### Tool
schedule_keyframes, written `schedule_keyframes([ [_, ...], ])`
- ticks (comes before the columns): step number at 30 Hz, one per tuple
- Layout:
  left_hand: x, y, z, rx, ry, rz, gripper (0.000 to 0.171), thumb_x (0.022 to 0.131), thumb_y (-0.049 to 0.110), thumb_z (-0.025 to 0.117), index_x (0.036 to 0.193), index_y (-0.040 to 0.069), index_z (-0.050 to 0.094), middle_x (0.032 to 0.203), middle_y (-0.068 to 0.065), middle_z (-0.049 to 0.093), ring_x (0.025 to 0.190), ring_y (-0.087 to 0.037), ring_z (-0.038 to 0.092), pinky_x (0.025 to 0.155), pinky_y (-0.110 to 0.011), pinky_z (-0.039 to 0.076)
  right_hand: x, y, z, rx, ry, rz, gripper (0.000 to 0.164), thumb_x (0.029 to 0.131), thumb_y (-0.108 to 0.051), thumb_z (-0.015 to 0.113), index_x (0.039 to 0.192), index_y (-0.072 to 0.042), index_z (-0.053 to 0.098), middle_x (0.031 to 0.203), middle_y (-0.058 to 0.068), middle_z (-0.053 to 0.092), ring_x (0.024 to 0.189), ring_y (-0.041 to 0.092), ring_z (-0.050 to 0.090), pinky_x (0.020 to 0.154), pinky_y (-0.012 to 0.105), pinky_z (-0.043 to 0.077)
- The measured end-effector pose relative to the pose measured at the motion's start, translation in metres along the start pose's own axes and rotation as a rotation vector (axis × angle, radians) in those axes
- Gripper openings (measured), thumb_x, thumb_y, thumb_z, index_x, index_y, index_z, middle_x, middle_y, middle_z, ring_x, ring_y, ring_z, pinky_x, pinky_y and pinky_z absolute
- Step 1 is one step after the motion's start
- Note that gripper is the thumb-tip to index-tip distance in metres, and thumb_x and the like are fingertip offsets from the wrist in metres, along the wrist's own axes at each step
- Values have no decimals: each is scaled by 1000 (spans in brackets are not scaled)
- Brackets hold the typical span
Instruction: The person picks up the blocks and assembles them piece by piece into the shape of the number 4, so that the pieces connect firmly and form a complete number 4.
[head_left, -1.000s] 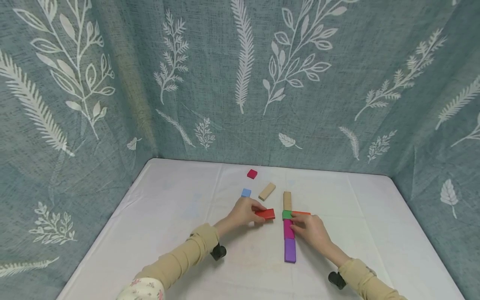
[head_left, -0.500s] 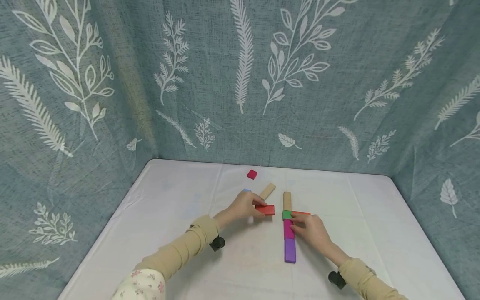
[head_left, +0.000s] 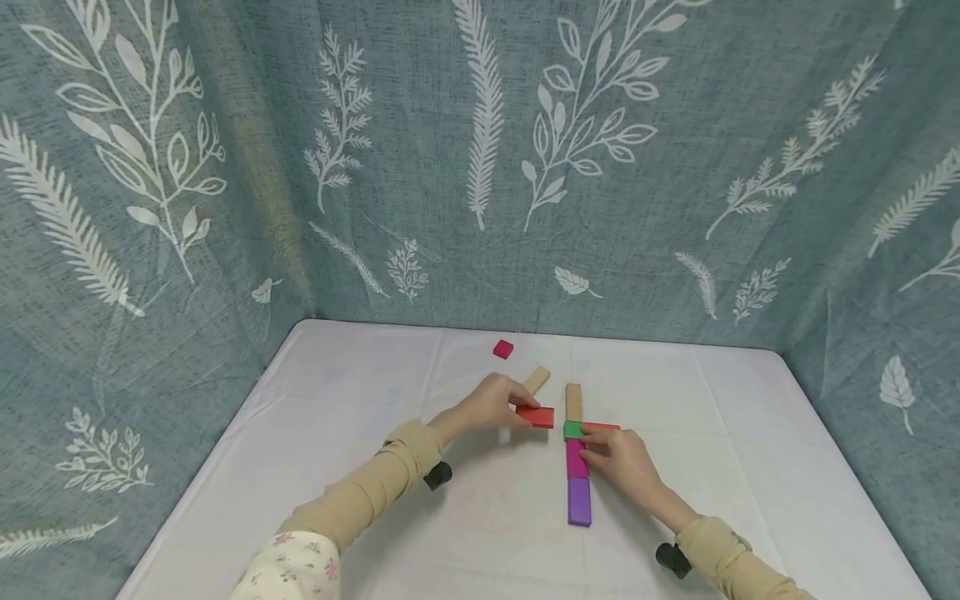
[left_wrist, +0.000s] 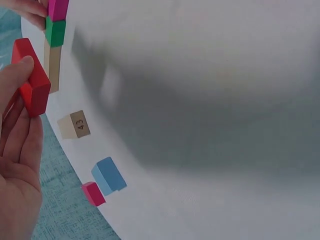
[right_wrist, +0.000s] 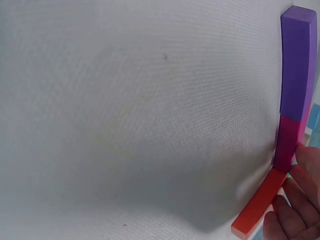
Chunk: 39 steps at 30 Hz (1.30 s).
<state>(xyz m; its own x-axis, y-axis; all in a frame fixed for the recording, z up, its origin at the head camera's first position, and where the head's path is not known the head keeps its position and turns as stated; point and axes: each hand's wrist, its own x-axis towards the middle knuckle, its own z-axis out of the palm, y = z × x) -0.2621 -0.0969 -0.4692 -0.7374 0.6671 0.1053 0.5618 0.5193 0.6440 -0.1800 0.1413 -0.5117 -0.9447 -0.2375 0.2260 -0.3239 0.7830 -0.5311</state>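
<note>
My left hand (head_left: 491, 402) pinches a red block (head_left: 542, 417) between thumb and fingers, its free end pointing at a row of blocks. In the left wrist view the red block (left_wrist: 37, 92) shows above the table. That row runs away from me: purple (head_left: 579, 502), magenta (head_left: 574, 458), green (head_left: 573, 430), then a plain wooden block (head_left: 573, 402). An orange block (head_left: 606, 427) sticks out to the right from the green one. My right hand (head_left: 624, 462) rests on the row, thumb on the magenta block and fingers along the orange block (right_wrist: 257, 205).
Behind my left hand lies a loose wooden block (head_left: 537, 379), marked 43 in the left wrist view. A blue block (left_wrist: 109, 175) is hidden from the head view. A dark pink cube (head_left: 503, 349) lies near the back edge of the white table (head_left: 360, 375).
My left hand has moved slightly away from me and to the right, with the red block now closer to level. It now covers the blue block in the head view. My right hand has stayed put.
</note>
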Motion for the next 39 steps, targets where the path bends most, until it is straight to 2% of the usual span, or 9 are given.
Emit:
schedule_keyframes([
  [6,3,4,6,-26,-17,-26,27,75,10,79,102,5,74,101,-8,73,96,-19,67,85,-26,54,-1,0,0,3,3,-3,20,78,-8,75,96,-2,75,111,11,71,100,28,68,85,42,54],
  [13,6,4,16,-3,-13,6,26,75,9,79,100,4,74,101,-9,73,96,-19,67,84,-22,53,-1,2,1,-1,16,-9,20,77,-9,76,95,-2,75,110,11,71,99,27,68,85,43,54],
  [24,8,0,29,-23,-17,-94,26,76,11,78,101,5,74,102,-7,73,97,-17,65,87,-27,52,-1,4,1,-10,15,-29,19,78,-9,76,95,-1,75,110,11,71,99,28,68,85,43,54],
  [39,10,-5,41,14,-8,-89,27,76,12,79,101,5,74,101,-6,74,95,-16,65,83,-24,50,-2,4,1,-7,10,-23,20,78,-8,75,97,-1,74,111,11,71,102,29,67,86,44,53],
])
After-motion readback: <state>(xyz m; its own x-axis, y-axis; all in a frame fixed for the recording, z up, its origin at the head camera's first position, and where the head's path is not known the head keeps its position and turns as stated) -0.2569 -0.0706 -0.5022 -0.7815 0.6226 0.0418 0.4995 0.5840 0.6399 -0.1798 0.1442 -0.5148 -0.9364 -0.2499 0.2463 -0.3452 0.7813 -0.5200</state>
